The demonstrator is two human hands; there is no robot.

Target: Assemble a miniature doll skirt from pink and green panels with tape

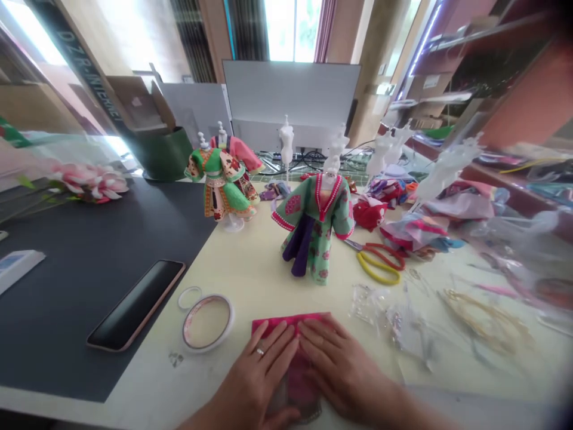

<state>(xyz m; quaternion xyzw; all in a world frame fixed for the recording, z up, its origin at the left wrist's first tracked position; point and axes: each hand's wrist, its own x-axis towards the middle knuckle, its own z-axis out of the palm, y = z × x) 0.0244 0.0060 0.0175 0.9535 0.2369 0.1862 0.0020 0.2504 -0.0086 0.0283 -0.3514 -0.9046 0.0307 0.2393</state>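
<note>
Both my hands lie flat on a folded pink piece of cloth (286,322) at the table's near edge. My left hand (262,373) has its fingers stretched out over the cloth's left half and wears a ring. My right hand (333,358) presses on the right half, fingers flat and spread, touching the left hand's fingertips. Neither hand grips anything. Just beyond the cloth stands a small mannequin in a green and purple robe (316,230).
A tape roll (207,322) and a black phone (136,303) lie to the left. Yellow and red scissors (380,260) lie right of the robe. Two more dressed mannequins (224,179) stand behind, with fabric scraps (421,221), plastic bags (394,316) and bare white mannequins (286,140).
</note>
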